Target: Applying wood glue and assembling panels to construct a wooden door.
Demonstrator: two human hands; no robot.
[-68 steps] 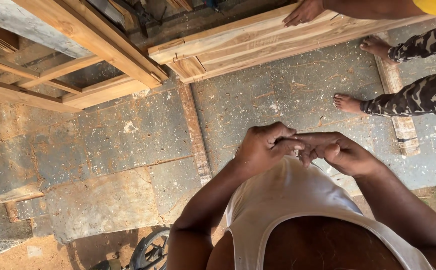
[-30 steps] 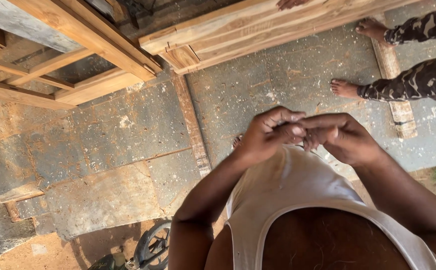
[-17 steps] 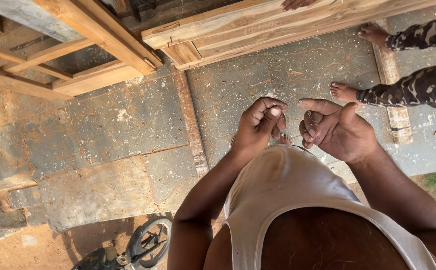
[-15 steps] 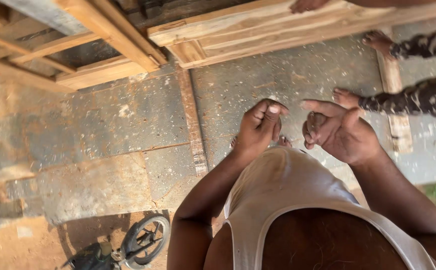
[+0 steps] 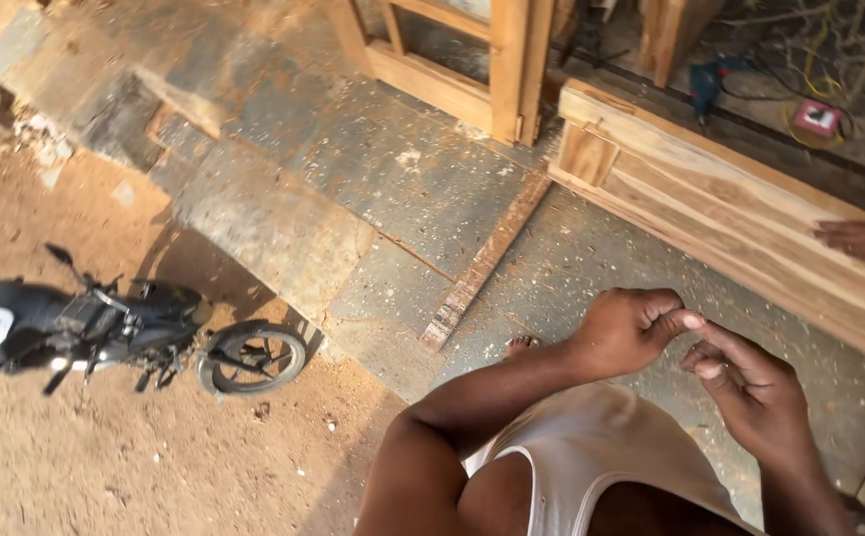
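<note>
My left hand [image 5: 623, 331] is curled into a loose fist at chest height, thumb pressed to the side of the forefinger as if to pinch something very small; whatever sits in that grip is too tiny to make out. My right hand [image 5: 750, 389] hovers just beside it, not quite touching, fingers half open and bent, holding nothing I can see. I judge the two are kept close and raised so I can work a small item between fingertips right under my eyes. Below them is my white vest [image 5: 591, 457], and past that the dusty concrete floor [image 5: 373, 189], where one bare toe [image 5: 522, 344] peeks out. A thin wooden strip [image 5: 480, 266] lies flat on the floor ahead. To the right a long wooden frame [image 5: 740, 213] rests on its side, another person's hand [image 5: 864, 239] on its upper edge. Far left, a motorbike [image 5: 125, 325] stands on red dirt. Compared with half a second ago, my hands have drawn slightly apart, my right fingers have relaxed, and my head has swung left, bringing the motorbike fully into view.
</note>
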